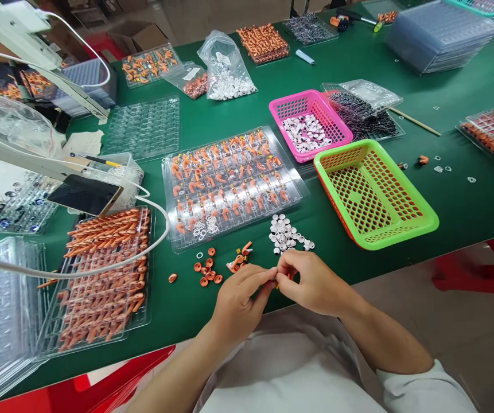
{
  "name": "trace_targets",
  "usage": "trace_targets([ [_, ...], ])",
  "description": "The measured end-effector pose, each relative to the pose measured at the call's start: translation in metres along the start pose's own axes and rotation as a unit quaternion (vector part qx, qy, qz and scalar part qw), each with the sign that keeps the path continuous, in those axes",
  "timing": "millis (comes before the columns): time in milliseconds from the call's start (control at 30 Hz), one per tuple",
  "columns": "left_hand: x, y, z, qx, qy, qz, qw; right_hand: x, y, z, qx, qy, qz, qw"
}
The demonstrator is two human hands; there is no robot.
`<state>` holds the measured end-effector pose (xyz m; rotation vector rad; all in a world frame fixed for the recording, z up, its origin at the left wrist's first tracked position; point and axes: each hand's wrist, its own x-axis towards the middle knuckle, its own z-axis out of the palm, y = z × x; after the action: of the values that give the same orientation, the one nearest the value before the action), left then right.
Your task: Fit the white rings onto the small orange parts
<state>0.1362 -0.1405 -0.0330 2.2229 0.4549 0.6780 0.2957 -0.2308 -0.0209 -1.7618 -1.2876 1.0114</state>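
My left hand [242,298] and my right hand [311,281] meet fingertip to fingertip at the table's near edge. Both are closed in a pinch around something small; only a yellow-orange speck shows between them, and the rest is hidden by the fingers. Just beyond my right hand lies a pile of small white round discs [284,232]. A few orange curved pieces [238,261] with yellow bits lie close to my left hand. Farther left are several copper-coloured round caps [209,271] and a white ring [199,255].
Behind the loose parts lies a clear tray [292,186] of orange pieces. A green basket [427,221] and a pink basket [345,137] holding white discs stand to the right. At left are stacked trays of copper-coloured parts [104,281], a phone [84,194] and a drooping white cable [160,244].
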Motion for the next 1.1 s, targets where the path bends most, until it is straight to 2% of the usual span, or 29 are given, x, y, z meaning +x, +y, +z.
trace_targets([
  [200, -0.0029, 0.0003, 0.0010, -0.020, 0.003, -0.045, 0.999, -0.0010, 0.0029, 0.0004, 0.028, -0.007, 0.006, 1.000],
  [400, -0.0011, 0.0012, -0.0033, -0.101, -0.037, -0.170, 0.980, -0.0011, 0.0026, -0.0006, 0.038, -0.019, 0.010, 0.999],
  [500, 0.0005, 0.0022, -0.0048, -0.113, -0.047, -0.171, 0.978, -0.0006, 0.0024, -0.0014, 0.045, -0.029, 0.008, 0.999],
  [767, -0.0018, -0.0010, -0.0028, -0.082, -0.031, -0.093, 0.992, 0.0017, 0.0033, -0.0035, 0.050, -0.054, 0.016, 0.997],
  [1000, -0.0034, 0.0008, -0.0044, -0.089, -0.017, -0.163, 0.983, -0.0025, 0.0007, 0.0023, 0.047, -0.016, -0.002, 0.999],
  [1100, -0.0040, 0.0018, -0.0045, -0.093, -0.013, -0.171, 0.981, -0.0048, 0.0003, 0.0043, 0.053, -0.008, -0.016, 0.998],
])
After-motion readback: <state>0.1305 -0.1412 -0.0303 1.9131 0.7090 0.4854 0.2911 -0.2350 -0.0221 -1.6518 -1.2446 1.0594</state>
